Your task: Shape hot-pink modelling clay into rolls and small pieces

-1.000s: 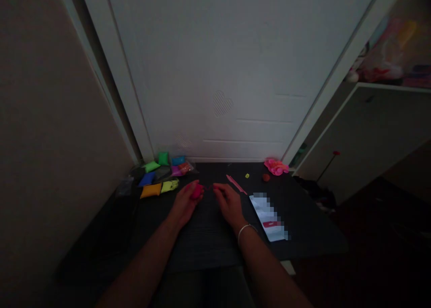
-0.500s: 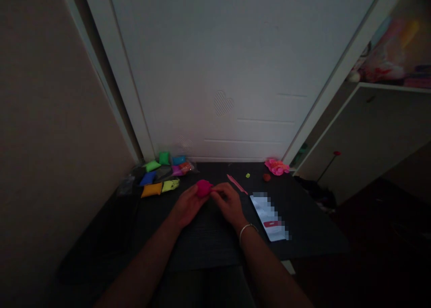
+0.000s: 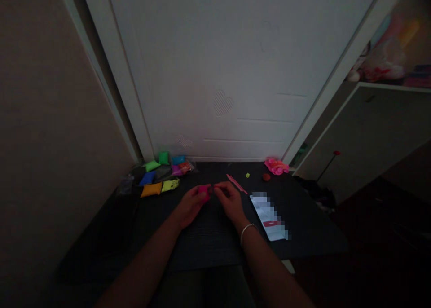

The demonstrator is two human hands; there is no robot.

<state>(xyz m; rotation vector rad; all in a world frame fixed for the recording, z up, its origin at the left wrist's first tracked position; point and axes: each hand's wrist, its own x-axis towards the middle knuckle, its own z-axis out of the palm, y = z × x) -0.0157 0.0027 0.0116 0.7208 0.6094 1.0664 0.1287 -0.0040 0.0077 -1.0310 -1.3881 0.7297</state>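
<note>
"Because the room is dim, confirm the position of the pink lump (image 3: pixel 204 190) first."

"From where I stand, it is in the left hand (image 3: pixel 189 204), near the middle of the dark surface (image 3: pixel 208 247). The left fingers are clamped on it."

"State of the right hand (image 3: pixel 231 202)?"

"Positioned just beside the lump, thumb and fingertips drawn close to each other. I cannot tell whether they are fully together or grip any material."

"List adjacent items."

"Beyond the right hand: pink sticks (image 3: pixel 237 184), lying diagonally. Right of it: a device with a lit screen (image 3: pixel 268 218). Farther back: a small yellow-green piece (image 3: pixel 247 175), a reddish ball (image 3: pixel 266 177) and a pink petalled cluster (image 3: pixel 276 166)."

"And on the left?"

"Coloured packets, the orange packet (image 3: pixel 151 190) and the yellow packet (image 3: pixel 170 185) nearest the left hand."
</note>
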